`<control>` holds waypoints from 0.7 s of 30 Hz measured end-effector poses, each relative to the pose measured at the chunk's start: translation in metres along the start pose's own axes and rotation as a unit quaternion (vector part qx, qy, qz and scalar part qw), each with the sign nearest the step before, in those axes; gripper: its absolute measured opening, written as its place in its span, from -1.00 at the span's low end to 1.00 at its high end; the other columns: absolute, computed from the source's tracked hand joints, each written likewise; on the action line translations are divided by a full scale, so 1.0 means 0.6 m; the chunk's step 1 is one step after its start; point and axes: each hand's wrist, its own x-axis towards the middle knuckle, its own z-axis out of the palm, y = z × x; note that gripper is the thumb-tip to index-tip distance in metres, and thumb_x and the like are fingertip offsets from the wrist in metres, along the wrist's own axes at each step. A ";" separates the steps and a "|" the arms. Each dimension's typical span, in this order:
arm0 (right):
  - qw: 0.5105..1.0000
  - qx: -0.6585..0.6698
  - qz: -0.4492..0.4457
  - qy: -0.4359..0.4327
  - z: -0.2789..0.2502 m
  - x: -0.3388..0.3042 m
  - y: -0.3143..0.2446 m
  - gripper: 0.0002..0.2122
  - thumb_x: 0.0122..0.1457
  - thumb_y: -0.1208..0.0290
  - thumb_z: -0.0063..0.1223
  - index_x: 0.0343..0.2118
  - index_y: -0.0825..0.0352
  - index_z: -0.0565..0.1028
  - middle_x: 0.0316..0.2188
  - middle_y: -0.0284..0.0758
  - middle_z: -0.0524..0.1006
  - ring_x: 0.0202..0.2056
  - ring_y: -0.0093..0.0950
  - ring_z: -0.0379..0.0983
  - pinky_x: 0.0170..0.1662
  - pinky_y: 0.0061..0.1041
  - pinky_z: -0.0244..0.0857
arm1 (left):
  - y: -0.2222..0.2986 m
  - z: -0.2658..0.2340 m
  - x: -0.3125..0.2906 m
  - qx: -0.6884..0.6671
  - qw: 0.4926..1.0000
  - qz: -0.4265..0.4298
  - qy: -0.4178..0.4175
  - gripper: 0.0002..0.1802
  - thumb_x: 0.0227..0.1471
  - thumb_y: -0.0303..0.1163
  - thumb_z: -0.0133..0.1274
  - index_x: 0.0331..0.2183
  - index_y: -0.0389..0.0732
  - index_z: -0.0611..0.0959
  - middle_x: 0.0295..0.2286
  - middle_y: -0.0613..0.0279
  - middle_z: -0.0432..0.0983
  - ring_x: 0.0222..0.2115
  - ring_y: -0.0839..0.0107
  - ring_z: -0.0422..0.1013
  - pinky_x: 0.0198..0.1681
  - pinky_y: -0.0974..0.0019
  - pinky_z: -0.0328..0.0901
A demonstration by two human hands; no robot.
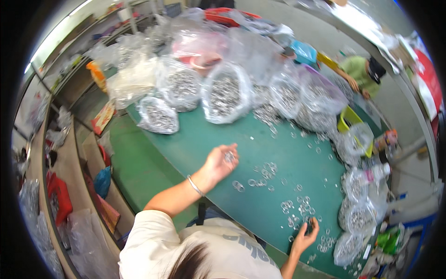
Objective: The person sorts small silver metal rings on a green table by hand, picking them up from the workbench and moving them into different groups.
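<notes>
My left hand (223, 162) is half curled over the green tabletop, palm turned up, and cupped round a few small silver metal rings (229, 156). A bracelet (195, 186) circles that wrist. My right hand (306, 236) is low on the right, with thumb and fingers curved and a gap between them. Its fingertips are at the edge of a scatter of silver rings (304, 207); nothing clearly shows in its grasp. More loose rings (267, 172) lie between the two hands.
Open clear bags of metal rings (225, 95) line the table's (186, 149) far side, and more bags (360, 218) stand along its right edge. Beyond them is a yellow-green basket (346, 121). A person in green (360, 72) works at the far right. Shelves (74, 186) run along the left.
</notes>
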 end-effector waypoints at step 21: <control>0.985 -0.167 -0.027 0.038 -0.064 -0.031 0.027 -0.64 0.11 0.48 0.01 0.00 0.38 0.38 -0.09 -0.10 0.46 -0.01 -0.18 0.36 0.09 -0.35 0.17 | 0.099 0.164 -0.439 0.552 0.153 0.023 -0.820 -0.44 -0.07 -0.18 -0.11 -0.10 -0.39 0.47 0.08 -0.20 0.23 0.12 -0.10 0.17 0.17 0.00 0.08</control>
